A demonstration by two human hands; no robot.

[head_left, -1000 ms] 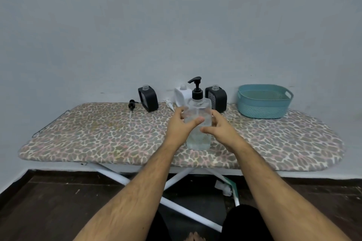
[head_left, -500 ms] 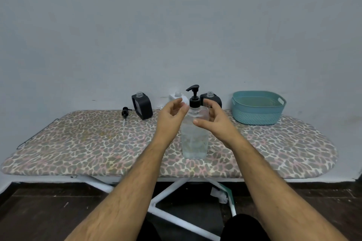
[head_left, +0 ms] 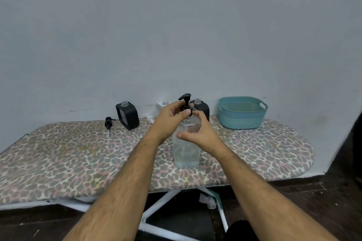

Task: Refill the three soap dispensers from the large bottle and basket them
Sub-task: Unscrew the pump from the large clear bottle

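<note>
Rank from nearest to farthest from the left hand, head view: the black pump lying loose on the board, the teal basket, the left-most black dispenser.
From the left hand, which grips the large bottle's pump collar:
1. Black dispenser, just to its left near the wall.
2. Loose black pump, further left, lying on the board.
3. Teal basket, off to the right, past the right hand.

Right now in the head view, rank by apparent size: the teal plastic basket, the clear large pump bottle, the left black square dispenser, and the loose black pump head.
1. Teal plastic basket and clear large pump bottle: similar; bottle is nearer, so unsure.
2. Left black square dispenser.
3. Loose black pump head.
</note>
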